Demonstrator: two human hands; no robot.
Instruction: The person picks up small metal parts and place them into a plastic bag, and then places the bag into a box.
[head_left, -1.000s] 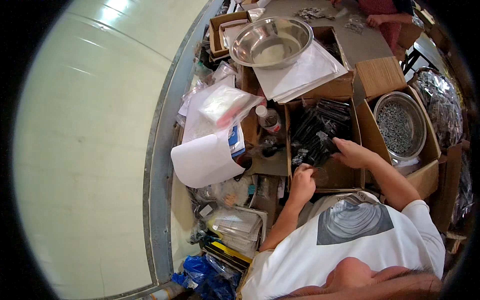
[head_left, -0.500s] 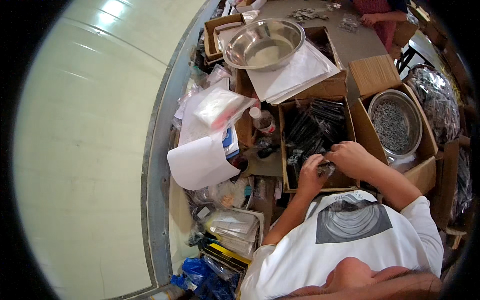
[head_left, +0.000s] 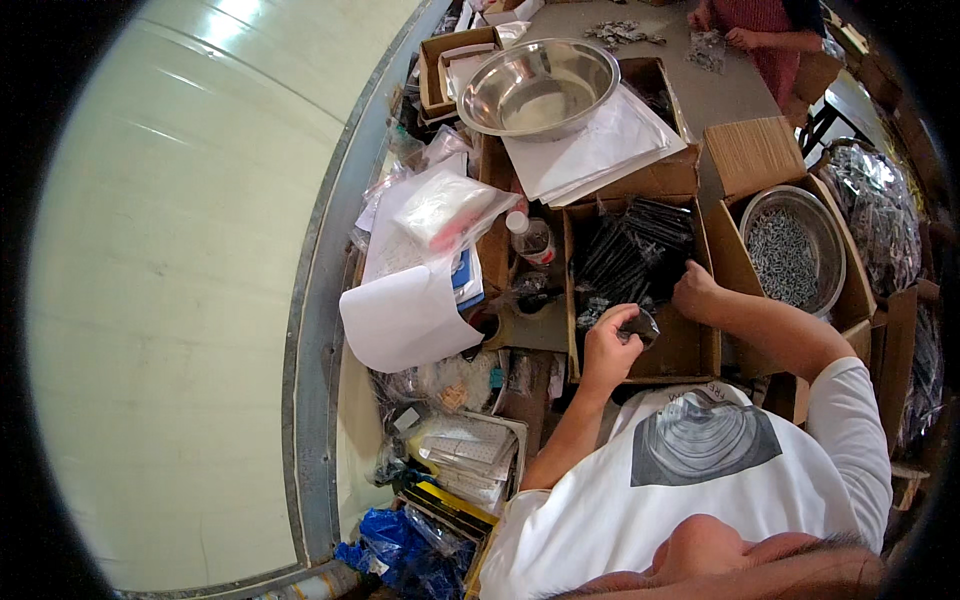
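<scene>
A grey desk (head_left: 740, 95) filled the frame's upper right. At centre, an open cardboard box (head_left: 685, 352) stood apparently for easy reach, holding a pile of black packets (head_left: 625, 250). Right of centre sat a steel bowl (head_left: 827, 250). The right hand (head_left: 697, 292) curled beside the pile, any hold impossible to tell; the left hand (head_left: 610, 342), its grip nearly closed, pinched a small plastic packet (head_left: 642, 327), a hold suited to thin film. Screws (head_left: 782, 255) lay in the bowl, likely against scattering.
</scene>
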